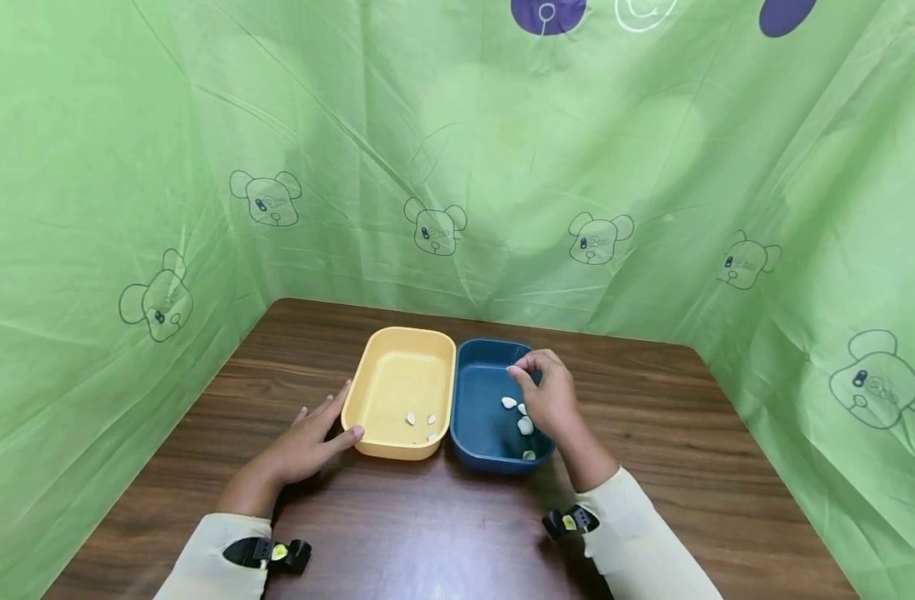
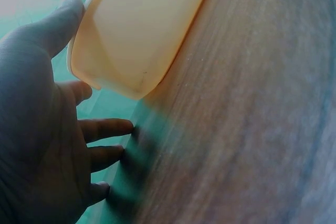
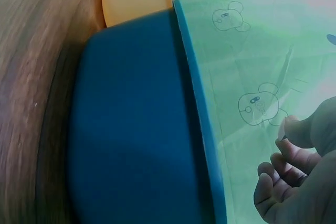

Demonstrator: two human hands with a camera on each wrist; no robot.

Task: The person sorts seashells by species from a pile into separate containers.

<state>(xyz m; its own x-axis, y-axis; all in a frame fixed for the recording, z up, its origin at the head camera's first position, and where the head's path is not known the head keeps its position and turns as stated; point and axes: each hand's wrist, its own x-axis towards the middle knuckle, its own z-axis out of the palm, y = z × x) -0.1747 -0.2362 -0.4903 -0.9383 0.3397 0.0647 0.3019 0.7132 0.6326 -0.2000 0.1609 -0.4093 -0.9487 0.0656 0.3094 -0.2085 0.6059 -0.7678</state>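
My left hand (image 1: 307, 446) rests against the near left corner of a yellow plastic tray (image 1: 357, 387), its thumb touching the rim and its other fingers spread along the outside. Inside that tray lie several small white stones (image 1: 410, 418). To the right, a blue plastic tray (image 1: 476, 400) touches the yellow one and contains several white stones (image 1: 525, 426), one of them greenish. Over the blue tray, my right hand (image 1: 549, 396) pinches a small white stone (image 3: 282, 128) between thumb and forefinger. The right wrist view shows this above the rim, with the other fingers curled.
A dark wooden table (image 1: 397, 533) carries both trays near its back edge. Green curtains (image 1: 502, 167) printed with bear faces enclose the table at the back and both sides. Each wrist wears a black strap with a small camera (image 1: 277, 554).
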